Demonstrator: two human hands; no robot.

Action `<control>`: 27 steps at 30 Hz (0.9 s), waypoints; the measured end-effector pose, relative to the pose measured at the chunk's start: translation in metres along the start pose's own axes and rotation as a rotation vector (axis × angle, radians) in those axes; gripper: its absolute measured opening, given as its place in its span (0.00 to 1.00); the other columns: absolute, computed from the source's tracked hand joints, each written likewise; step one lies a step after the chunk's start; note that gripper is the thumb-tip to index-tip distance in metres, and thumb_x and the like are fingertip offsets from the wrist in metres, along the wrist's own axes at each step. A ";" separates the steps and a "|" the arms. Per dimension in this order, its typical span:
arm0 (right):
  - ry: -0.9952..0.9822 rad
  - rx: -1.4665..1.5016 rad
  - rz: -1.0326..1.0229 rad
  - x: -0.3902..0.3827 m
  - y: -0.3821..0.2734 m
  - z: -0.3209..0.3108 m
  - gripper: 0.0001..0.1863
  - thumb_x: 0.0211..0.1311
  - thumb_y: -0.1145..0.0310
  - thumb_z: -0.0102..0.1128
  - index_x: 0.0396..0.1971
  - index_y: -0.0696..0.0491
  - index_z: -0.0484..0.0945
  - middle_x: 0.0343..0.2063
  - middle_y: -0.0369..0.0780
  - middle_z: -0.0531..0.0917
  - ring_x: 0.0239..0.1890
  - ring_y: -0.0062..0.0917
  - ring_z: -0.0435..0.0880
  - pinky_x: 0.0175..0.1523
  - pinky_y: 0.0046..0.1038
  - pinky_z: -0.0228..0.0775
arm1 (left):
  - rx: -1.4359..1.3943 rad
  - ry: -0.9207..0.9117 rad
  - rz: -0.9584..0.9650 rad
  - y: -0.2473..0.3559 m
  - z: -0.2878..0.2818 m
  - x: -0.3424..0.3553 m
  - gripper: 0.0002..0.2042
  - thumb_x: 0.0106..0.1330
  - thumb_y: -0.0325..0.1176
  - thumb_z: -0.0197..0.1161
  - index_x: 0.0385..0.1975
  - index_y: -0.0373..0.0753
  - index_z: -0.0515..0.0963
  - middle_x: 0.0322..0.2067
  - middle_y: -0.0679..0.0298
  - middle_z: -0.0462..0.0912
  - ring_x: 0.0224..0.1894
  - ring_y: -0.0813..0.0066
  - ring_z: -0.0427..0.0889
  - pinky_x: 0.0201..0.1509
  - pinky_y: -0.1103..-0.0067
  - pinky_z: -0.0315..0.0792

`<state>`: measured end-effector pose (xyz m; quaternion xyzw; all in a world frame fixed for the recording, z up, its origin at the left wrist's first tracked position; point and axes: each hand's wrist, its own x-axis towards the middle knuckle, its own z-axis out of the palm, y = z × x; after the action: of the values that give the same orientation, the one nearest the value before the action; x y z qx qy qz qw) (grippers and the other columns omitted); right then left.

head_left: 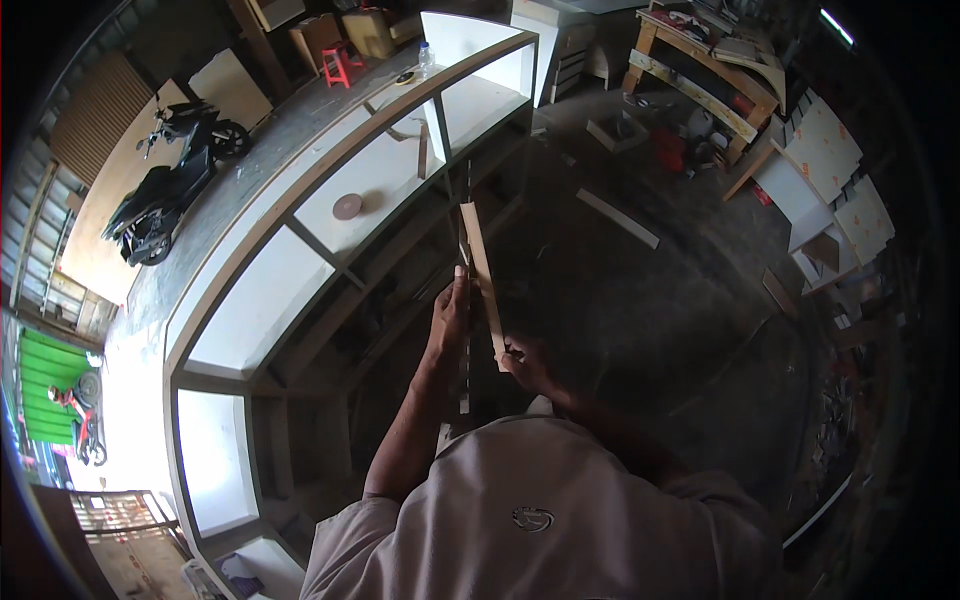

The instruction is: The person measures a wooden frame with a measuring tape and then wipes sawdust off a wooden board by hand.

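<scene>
Upright in front of my body is a long, pale wooden strip (482, 270). My right hand (526, 364) is closed on its lower end, partly in shadow. My left hand (451, 318) is closed beside the strip's middle, thumb pointing up and fingers against the wood. A long, thin dark slotted strip (466, 385), perhaps a drawer slide, runs alongside and passes behind my left hand. What the left fingers wrap round is partly hidden. To the left lies a large white-panelled cabinet frame (262, 205) with several compartments.
A round brown disc (347, 206) rests on a cabinet panel. Left beyond it stand a dark scooter (170, 190) and a red stool (341, 65). A cluttered wooden workbench (700, 75) and white panels (825, 150) stand at the right. A loose board (618, 218) lies on the floor.
</scene>
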<state>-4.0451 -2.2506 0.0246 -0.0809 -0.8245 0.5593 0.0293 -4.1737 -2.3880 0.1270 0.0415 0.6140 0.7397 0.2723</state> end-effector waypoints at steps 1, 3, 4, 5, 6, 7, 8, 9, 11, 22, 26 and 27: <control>0.023 0.002 0.012 0.013 0.015 -0.007 0.10 0.60 0.67 0.64 0.35 0.57 0.75 0.28 0.44 0.83 0.32 0.32 0.85 0.36 0.33 0.74 | 0.029 -0.027 0.009 0.004 0.013 0.017 0.25 0.76 0.59 0.47 0.31 0.42 0.75 0.21 0.76 0.69 0.22 0.88 0.65 0.26 0.85 0.59; 0.090 -0.038 0.008 0.042 0.033 -0.017 0.11 0.60 0.67 0.64 0.37 0.57 0.76 0.28 0.42 0.83 0.34 0.25 0.85 0.40 0.30 0.75 | 0.110 -0.094 0.037 0.009 0.025 0.059 0.26 0.76 0.58 0.47 0.34 0.39 0.77 0.21 0.74 0.71 0.23 0.88 0.67 0.25 0.84 0.60; 0.096 -0.033 0.015 0.054 0.035 -0.025 0.11 0.60 0.67 0.64 0.37 0.57 0.76 0.28 0.42 0.83 0.34 0.25 0.85 0.40 0.30 0.75 | 0.115 -0.101 0.030 0.007 0.029 0.078 0.26 0.76 0.58 0.47 0.34 0.39 0.77 0.21 0.74 0.71 0.23 0.88 0.67 0.25 0.84 0.60; 0.077 0.046 0.047 0.066 0.037 -0.035 0.12 0.61 0.66 0.64 0.38 0.58 0.77 0.29 0.42 0.83 0.35 0.24 0.85 0.42 0.29 0.75 | 0.121 -0.108 0.037 0.004 0.034 0.097 0.27 0.77 0.58 0.46 0.36 0.37 0.78 0.22 0.74 0.71 0.24 0.88 0.67 0.25 0.84 0.61; 0.065 0.120 0.069 0.081 0.035 -0.048 0.13 0.61 0.66 0.64 0.39 0.59 0.77 0.30 0.41 0.83 0.36 0.23 0.85 0.44 0.28 0.75 | 0.127 -0.120 0.054 0.006 0.043 0.116 0.27 0.77 0.58 0.46 0.37 0.36 0.78 0.22 0.73 0.72 0.24 0.88 0.68 0.25 0.84 0.61; 0.075 0.120 0.066 0.098 0.043 -0.058 0.13 0.61 0.66 0.64 0.39 0.59 0.77 0.30 0.41 0.83 0.36 0.23 0.85 0.44 0.28 0.75 | 0.131 -0.129 0.059 0.007 0.049 0.135 0.27 0.77 0.58 0.46 0.37 0.36 0.78 0.22 0.73 0.72 0.24 0.88 0.68 0.25 0.84 0.61; 0.095 0.204 0.023 0.115 0.052 -0.068 0.13 0.61 0.66 0.64 0.40 0.59 0.78 0.31 0.40 0.84 0.37 0.23 0.85 0.45 0.28 0.76 | 0.155 -0.161 0.072 0.007 0.052 0.153 0.26 0.77 0.57 0.46 0.38 0.37 0.79 0.23 0.73 0.73 0.23 0.88 0.68 0.26 0.84 0.61; 0.110 0.289 -0.019 0.132 0.054 -0.081 0.14 0.61 0.66 0.64 0.41 0.60 0.78 0.32 0.39 0.85 0.38 0.22 0.85 0.46 0.27 0.76 | 0.178 -0.190 0.082 0.011 0.057 0.171 0.26 0.78 0.55 0.46 0.39 0.37 0.79 0.23 0.73 0.75 0.23 0.88 0.67 0.26 0.84 0.61; 0.070 0.413 0.034 0.166 0.062 -0.120 0.13 0.62 0.66 0.64 0.40 0.60 0.78 0.32 0.38 0.85 0.37 0.22 0.85 0.46 0.27 0.76 | 0.205 -0.221 0.073 0.019 0.070 0.208 0.26 0.78 0.55 0.46 0.37 0.36 0.80 0.22 0.73 0.75 0.22 0.89 0.67 0.25 0.83 0.60; 0.137 0.479 0.063 0.325 0.114 -0.352 0.16 0.58 0.70 0.46 0.43 0.57 0.77 0.27 0.36 0.78 0.28 0.19 0.77 0.35 0.22 0.69 | 0.846 -0.024 0.499 0.002 0.072 0.413 0.20 0.73 0.45 0.57 0.39 0.29 0.79 0.28 0.51 0.81 0.29 0.57 0.81 0.34 0.65 0.73; 0.182 0.415 0.179 0.380 0.156 -0.389 0.14 0.61 0.67 0.50 0.44 0.55 0.78 0.25 0.33 0.74 0.25 0.14 0.69 0.32 0.18 0.62 | 0.934 0.150 0.253 0.001 0.076 0.468 0.23 0.65 0.48 0.64 0.43 0.30 0.79 0.41 0.42 0.83 0.43 0.45 0.83 0.46 0.60 0.76; 0.184 0.268 0.155 0.395 0.170 -0.394 0.14 0.63 0.67 0.55 0.46 0.56 0.78 0.26 0.34 0.75 0.27 0.16 0.72 0.35 0.20 0.66 | 0.978 0.212 0.178 -0.002 0.076 0.482 0.24 0.63 0.50 0.65 0.44 0.31 0.79 0.43 0.43 0.84 0.46 0.46 0.84 0.48 0.61 0.76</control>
<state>-4.3627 -1.7621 -0.0033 -0.1904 -0.7277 0.6550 0.0720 -4.5521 -2.1014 0.0122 0.1407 0.9068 0.3863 0.0931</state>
